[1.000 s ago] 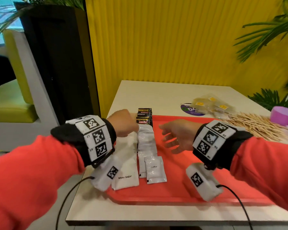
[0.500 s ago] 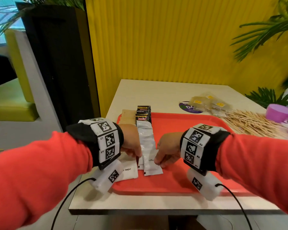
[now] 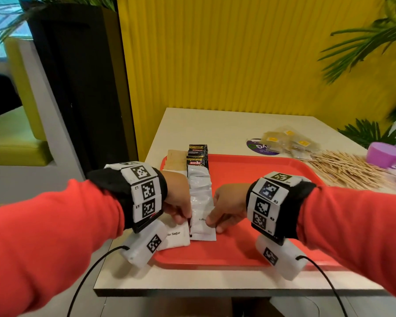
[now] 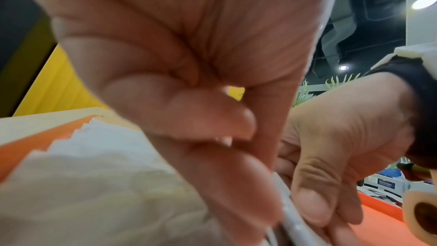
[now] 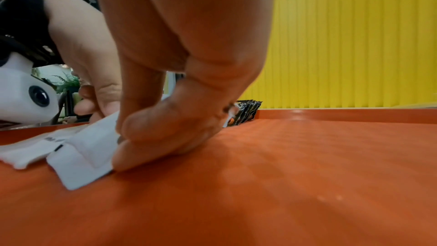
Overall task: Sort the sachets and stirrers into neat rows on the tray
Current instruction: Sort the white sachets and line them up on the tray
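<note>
Both hands, left hand and right hand, pinch the coffee sachet, fingers hiding its edges.

Tray: smooth red plastic, slight sheen. White sachets: glossy film. Stirrers: pale wood.

Bright, even indoor light. Head view sharp at centre, straight lines bowed toward the edges; soft shadows under the wrists on the red tray. Left wrist view: palm very close, blurred, ceiling lamps glaring upper right. Right wrist view: fingers soft, tray surface smeared in foreground.
</note>
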### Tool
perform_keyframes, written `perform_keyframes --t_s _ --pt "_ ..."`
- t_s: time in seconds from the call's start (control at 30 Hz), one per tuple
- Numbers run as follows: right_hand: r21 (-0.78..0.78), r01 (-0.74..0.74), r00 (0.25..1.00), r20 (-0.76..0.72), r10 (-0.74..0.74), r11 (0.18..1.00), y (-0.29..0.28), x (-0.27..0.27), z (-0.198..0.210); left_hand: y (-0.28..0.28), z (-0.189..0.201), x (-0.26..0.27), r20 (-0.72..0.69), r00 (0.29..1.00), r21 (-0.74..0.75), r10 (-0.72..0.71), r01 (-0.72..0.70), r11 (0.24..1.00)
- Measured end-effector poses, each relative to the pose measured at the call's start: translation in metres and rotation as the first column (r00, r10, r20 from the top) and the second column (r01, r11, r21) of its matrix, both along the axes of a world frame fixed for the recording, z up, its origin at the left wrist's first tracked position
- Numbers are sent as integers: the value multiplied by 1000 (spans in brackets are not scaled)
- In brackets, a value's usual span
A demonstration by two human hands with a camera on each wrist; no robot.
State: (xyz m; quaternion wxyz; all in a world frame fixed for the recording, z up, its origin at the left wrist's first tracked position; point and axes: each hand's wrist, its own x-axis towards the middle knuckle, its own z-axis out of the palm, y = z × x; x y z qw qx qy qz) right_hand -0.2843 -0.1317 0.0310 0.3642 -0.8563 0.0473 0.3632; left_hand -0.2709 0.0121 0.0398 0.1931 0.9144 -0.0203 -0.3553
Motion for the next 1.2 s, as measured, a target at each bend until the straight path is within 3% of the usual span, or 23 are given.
perform_keyframes --t_s 0.2,0.3,0.4,0.47,0.53,0.63,0.77,1.0,1.2 --pt "-56 4 1000 -7 -5 998 8 -5 5 -1 2 -3 -13 1000 37 -17 17 999" --pt "-126 27 998 56 -20 992 7 -2 9 3 9 -2 56 993 -50 103 -100 994" --pt "-66 171 978 135 -161 983 6 2 16 3 10 5 164 957 -176 238 -209 962" --pt "115 321 925 177 -337 940 5 12 13 4 4 12 173 875 -394 453 -360 846" --pt "296 414 884 98 -458 861 6 18 11 1 4 11 24 794 -609 608 -471 639" --pt "411 438 874 12 -485 800 3 21 8 -5 -1 9 -182 759 -771 625 -505 388" --pt "526 457 865 -77 -495 717 2 21 9 -12 -18 11 -306 765 -832 566 -504 232" --pt "564 430 897 -178 -405 705 8 15 -1 -25 -31 6 -307 792 -876 527 -452 168" --pt "539 424 887 -84 -455 728 4 24 2 -23 -22 9 -309 793 -875 525 -453 169"
